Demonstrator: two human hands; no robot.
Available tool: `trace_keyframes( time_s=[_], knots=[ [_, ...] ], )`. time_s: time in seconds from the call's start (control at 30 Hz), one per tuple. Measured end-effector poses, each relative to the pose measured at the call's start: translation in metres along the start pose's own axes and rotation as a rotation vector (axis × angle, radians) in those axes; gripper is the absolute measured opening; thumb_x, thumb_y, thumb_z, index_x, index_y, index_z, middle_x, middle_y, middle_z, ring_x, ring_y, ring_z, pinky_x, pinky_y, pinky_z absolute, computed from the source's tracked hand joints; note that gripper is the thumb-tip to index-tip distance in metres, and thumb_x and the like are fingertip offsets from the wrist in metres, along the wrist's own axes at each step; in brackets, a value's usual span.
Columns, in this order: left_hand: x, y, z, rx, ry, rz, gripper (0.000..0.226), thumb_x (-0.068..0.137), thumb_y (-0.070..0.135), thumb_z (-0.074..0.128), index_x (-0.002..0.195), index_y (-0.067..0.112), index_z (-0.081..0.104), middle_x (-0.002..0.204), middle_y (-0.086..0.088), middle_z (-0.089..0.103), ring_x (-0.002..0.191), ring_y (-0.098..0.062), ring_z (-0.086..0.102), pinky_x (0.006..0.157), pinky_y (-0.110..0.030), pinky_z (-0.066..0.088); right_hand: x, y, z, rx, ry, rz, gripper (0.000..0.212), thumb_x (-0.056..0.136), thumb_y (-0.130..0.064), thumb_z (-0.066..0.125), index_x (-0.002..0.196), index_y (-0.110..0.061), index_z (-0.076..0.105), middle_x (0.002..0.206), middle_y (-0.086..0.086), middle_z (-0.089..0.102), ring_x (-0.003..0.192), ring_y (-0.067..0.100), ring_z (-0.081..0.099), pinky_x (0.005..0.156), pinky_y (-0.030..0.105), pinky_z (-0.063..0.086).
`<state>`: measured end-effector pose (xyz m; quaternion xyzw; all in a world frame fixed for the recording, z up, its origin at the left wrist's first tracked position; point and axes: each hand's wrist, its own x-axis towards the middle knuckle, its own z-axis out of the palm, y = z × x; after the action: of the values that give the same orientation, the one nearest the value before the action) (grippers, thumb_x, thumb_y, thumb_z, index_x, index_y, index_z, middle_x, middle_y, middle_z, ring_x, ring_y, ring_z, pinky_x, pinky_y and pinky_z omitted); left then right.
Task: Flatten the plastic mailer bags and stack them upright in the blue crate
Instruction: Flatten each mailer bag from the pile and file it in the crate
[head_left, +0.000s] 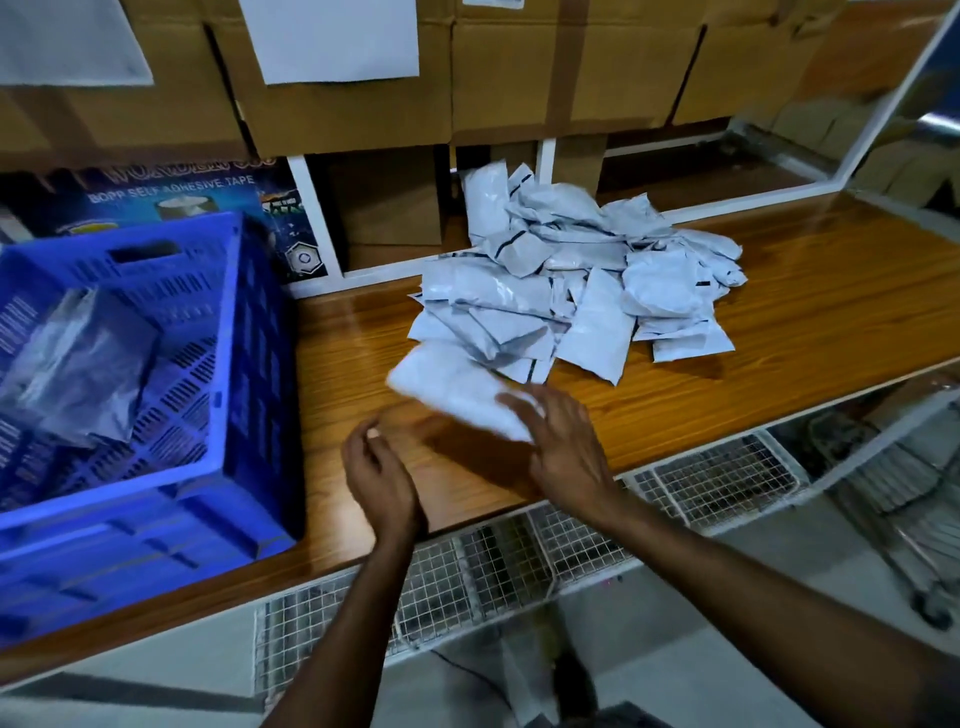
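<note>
Wooden tabletop (779, 322): blue crate (223, 364) at 9 o'clock, pile (571, 270) at 1. Right hand (563, 439), fingers spread, rests on one mailer bag (447, 384) at centre, likely to flatten it; left hand (379, 478) loosely curled, empty

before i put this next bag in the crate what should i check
1. Bag in hand: the right hand has its fingers laid over one mailer bag. Whether the thumb pinches it underneath is blurred: cannot tell.
2. Bag flattened: too blurred to judge: cannot tell.
3. Left hand free to help press: loosely curled, holds nothing: ok.
4. Room in the blue crate: open space on its right side: ok.
5. Bags already in the crate upright: they look slumped and leaning: not ok.
6. Way to the crate: only bare table lies between bag and crate wall: ok.
</note>
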<state>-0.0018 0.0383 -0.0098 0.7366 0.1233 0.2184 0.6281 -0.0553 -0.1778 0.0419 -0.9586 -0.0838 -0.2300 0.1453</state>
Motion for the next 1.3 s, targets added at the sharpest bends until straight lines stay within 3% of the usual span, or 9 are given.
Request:
trace_keyframes(
  time_s=[0.13, 0.2, 0.27, 0.4, 0.47, 0.57, 0.7, 1.0, 1.3],
  knots=[
    [0.008, -0.008, -0.027, -0.040, -0.031, -0.082, 0.039, 0.101, 0.040, 0.048, 0.127, 0.016, 0.065, 0.127, -0.005, 0.066, 0.117, -0.022, 0.060, 0.106, -0.050, 0.046, -0.015, 0.008, 0.001, -0.159, -0.617, -0.195, 0.096, 0.080, -0.006, 0.065, 0.159, -0.039, 0.022, 0.169, 0.000, 0.016, 0.156, 0.022, 0.009, 0.122, 0.056, 0.003],
    [0.005, -0.008, -0.030, 0.022, -0.191, -0.013, 0.040, 0.098, 0.038, 0.053, 0.131, 0.017, 0.063, 0.132, -0.001, 0.062, 0.118, -0.018, 0.059, 0.106, -0.045, 0.048, -0.005, 0.013, -0.012, -0.182, -0.715, -0.173, 0.096, 0.087, -0.008, 0.062, 0.160, -0.043, 0.011, 0.170, 0.001, -0.005, 0.157, 0.022, -0.008, 0.123, 0.054, -0.001],
    [0.003, -0.007, -0.029, 0.191, -0.294, 0.145, 0.050, 0.093, 0.042, 0.053, 0.134, 0.015, 0.061, 0.136, -0.004, 0.058, 0.122, -0.023, 0.055, 0.108, -0.041, 0.045, 0.011, 0.017, -0.027, -0.173, -0.693, -0.150, 0.091, 0.088, -0.009, 0.063, 0.160, -0.042, 0.018, 0.170, 0.001, -0.008, 0.156, 0.022, -0.011, 0.123, 0.052, 0.000],
    [0.018, 0.009, -0.012, 0.524, -0.456, 0.492, 0.054, 0.101, 0.042, 0.042, 0.146, 0.015, 0.055, 0.155, -0.008, 0.049, 0.145, -0.026, 0.039, 0.119, -0.039, 0.030, 0.030, 0.011, -0.035, -0.185, -0.400, -0.039, 0.065, 0.089, -0.007, 0.062, 0.149, -0.029, 0.049, 0.166, 0.004, 0.028, 0.153, 0.023, 0.022, 0.122, 0.044, 0.019],
    [0.021, 0.015, 0.000, 0.722, -0.635, 0.593, 0.059, 0.105, 0.045, 0.030, 0.152, 0.016, 0.048, 0.161, -0.005, 0.042, 0.152, -0.025, 0.031, 0.120, -0.041, 0.028, 0.027, -0.013, -0.017, -0.058, -0.392, 0.095, 0.049, 0.103, -0.024, 0.052, 0.152, -0.025, 0.044, 0.164, 0.003, 0.032, 0.151, 0.022, 0.027, 0.122, 0.044, 0.020],
    [0.014, 0.011, 0.011, 0.947, -0.838, 0.576, 0.072, 0.103, 0.051, 0.008, 0.160, 0.016, 0.034, 0.167, -0.003, 0.031, 0.156, -0.023, 0.021, 0.122, -0.038, 0.019, 0.014, -0.037, 0.026, -0.064, -0.577, 0.202, 0.058, 0.110, -0.045, 0.021, 0.162, -0.021, 0.016, 0.170, 0.003, 0.007, 0.157, 0.023, 0.001, 0.124, 0.054, 0.005],
    [-0.008, -0.007, 0.001, 0.912, -0.763, 0.561, 0.068, 0.106, 0.049, 0.008, 0.163, 0.017, 0.024, 0.170, -0.002, 0.018, 0.159, -0.024, 0.012, 0.125, -0.041, 0.017, -0.009, -0.021, 0.046, -0.183, -0.528, 0.099, 0.065, 0.106, -0.051, 0.009, 0.163, -0.020, 0.009, 0.170, 0.007, 0.000, 0.157, 0.026, -0.005, 0.124, 0.052, -0.007],
    [-0.016, -0.005, 0.009, 0.937, -0.718, 0.452, 0.061, 0.108, 0.049, 0.016, 0.164, 0.024, 0.019, 0.171, 0.003, 0.011, 0.159, -0.016, 0.004, 0.127, -0.040, 0.013, 0.000, 0.011, 0.047, 0.018, -0.567, 0.063, 0.065, 0.105, -0.063, 0.015, 0.161, -0.036, -0.005, 0.169, 0.004, -0.017, 0.155, 0.021, -0.018, 0.126, 0.046, -0.005],
    [-0.030, -0.003, 0.009, 1.025, -0.694, 0.416, 0.061, 0.108, 0.050, 0.010, 0.165, 0.029, 0.008, 0.172, 0.008, 0.003, 0.158, -0.011, -0.002, 0.128, -0.037, 0.006, -0.013, 0.053, 0.035, 0.025, -0.581, 0.073, 0.096, 0.090, -0.087, 0.016, 0.159, -0.032, -0.020, 0.166, 0.002, -0.027, 0.152, 0.015, -0.027, 0.126, 0.041, -0.006]
  ],
)
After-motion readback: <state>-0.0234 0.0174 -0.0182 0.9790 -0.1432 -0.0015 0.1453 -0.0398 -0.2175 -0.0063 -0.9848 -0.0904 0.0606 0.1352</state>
